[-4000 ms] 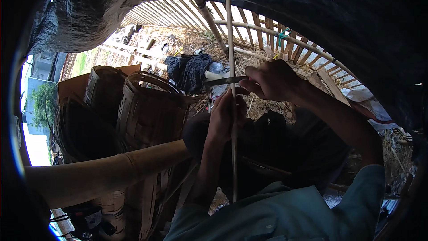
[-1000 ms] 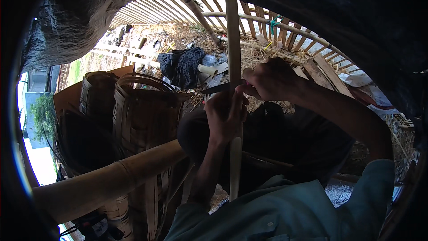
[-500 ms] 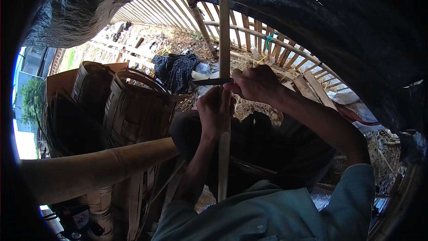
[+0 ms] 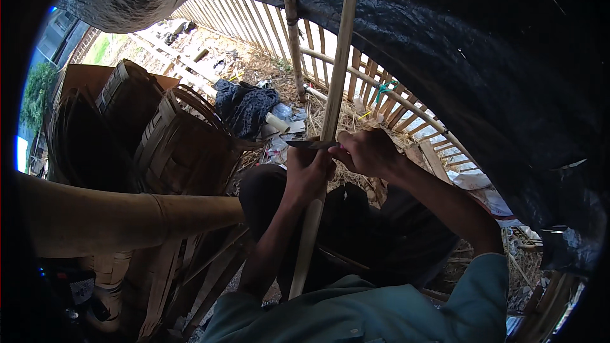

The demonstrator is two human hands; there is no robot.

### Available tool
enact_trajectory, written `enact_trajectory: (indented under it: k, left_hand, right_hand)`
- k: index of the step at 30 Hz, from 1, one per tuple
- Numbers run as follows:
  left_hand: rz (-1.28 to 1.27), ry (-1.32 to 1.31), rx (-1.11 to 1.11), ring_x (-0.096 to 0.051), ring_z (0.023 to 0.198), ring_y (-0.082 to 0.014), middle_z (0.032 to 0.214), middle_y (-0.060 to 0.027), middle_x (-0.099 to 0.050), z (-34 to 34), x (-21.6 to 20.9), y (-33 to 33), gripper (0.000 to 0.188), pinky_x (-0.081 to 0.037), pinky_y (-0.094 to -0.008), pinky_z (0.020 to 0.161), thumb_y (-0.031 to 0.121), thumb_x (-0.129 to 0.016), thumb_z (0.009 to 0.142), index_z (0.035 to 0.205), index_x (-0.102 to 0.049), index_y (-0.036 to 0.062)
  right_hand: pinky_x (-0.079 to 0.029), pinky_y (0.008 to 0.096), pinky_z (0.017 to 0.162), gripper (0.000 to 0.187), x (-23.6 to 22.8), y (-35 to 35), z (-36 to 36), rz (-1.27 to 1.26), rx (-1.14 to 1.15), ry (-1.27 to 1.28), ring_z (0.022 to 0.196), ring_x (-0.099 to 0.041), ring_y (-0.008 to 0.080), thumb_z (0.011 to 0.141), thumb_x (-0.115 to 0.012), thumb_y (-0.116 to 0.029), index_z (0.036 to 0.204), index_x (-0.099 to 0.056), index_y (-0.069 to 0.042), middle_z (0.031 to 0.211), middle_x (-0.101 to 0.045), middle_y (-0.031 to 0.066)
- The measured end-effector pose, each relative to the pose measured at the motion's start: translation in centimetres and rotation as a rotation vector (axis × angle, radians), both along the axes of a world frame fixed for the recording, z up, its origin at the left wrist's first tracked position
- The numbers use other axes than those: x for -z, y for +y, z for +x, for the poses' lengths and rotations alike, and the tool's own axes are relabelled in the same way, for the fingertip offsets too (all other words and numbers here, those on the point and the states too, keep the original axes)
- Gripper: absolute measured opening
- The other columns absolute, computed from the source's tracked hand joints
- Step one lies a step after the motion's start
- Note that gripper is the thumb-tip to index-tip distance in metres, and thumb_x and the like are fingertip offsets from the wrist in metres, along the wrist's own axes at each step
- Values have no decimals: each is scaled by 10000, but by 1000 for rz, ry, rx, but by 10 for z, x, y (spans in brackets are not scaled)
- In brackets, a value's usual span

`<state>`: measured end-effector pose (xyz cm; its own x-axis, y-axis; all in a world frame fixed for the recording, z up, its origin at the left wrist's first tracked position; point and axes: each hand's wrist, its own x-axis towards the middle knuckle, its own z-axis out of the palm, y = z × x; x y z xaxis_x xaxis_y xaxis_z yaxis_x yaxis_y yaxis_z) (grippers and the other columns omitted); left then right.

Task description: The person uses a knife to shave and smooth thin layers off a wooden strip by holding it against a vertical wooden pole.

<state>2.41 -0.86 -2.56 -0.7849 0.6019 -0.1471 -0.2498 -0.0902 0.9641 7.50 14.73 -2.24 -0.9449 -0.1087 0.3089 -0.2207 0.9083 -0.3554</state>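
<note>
A long, pale bamboo strip (image 4: 338, 70) runs from the top of the view down between my arms to my shirt, leaning slightly right at its upper end. Low on it, my left hand (image 4: 306, 174) is closed around the strip. My right hand (image 4: 370, 154) grips a knife (image 4: 310, 145) by its handle, of which only a pinkish bit shows. The dark blade points left, lying across the strip just above my left fingers. My right thumb is close to the strip; whether it touches, I cannot tell.
A thick bamboo pole (image 4: 127, 217) reaches in from the left to my knee. Woven bamboo baskets (image 4: 175, 133) stand behind it. Ahead lie a dark cloth (image 4: 244, 107), straw and litter, before a slatted bamboo fence (image 4: 375, 82). Black plastic sheeting (image 4: 483, 89) hangs overhead and at right.
The view has shifted and tilted, so the strip now leans right. Both hands appear lower in the picture, still holding strip and knife, with the blade close above my left fingers.
</note>
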Motion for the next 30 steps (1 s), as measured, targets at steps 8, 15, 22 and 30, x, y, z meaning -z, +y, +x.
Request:
enact_trajectory:
  k: [8, 15, 22, 30]
  left_hand:
    - [-151, 138, 38, -492, 444, -72, 604, -46, -556, 6, -14, 8, 157, -375, -223, 387, 67, -498, 897, 800, -550, -45]
    - [-83, 4, 19, -491, 444, -78, 646, -59, -567, 2, -7, 6, 209, -382, -217, 381, 140, -508, 902, 863, -578, -52]
    - [-114, 92, 59, -500, 448, -79, 570, -30, -535, 1, -3, 2, 168, -388, -222, 390, 112, -505, 887, 834, -572, -33]
    - [-238, 270, 27, -493, 440, -73, 566, -26, -527, 7, -14, 8, 191, -387, -219, 390, 87, -500, 895, 749, -557, -22]
  right_hand:
    - [-452, 426, 448, 441, -15, 48, -30, 123, 263, 5, 441, -566, 326, 909, -432, -410, 705, -550, -38, 469, -534, 131]
    - [-419, 393, 418, 343, -12, 38, -18, 44, 124, -32, 435, -554, 294, 885, -516, -311, 679, -507, -36, 473, -511, 125]
    - [-458, 389, 439, 356, -8, 12, 2, 45, -41, -44, 463, -579, 304, 864, -541, -344, 687, -515, -36, 484, -531, 123]
    - [-445, 424, 420, 416, -13, 51, -29, 149, 329, -22, 435, -563, 321, 917, -430, -376, 693, -532, -41, 466, -527, 139]
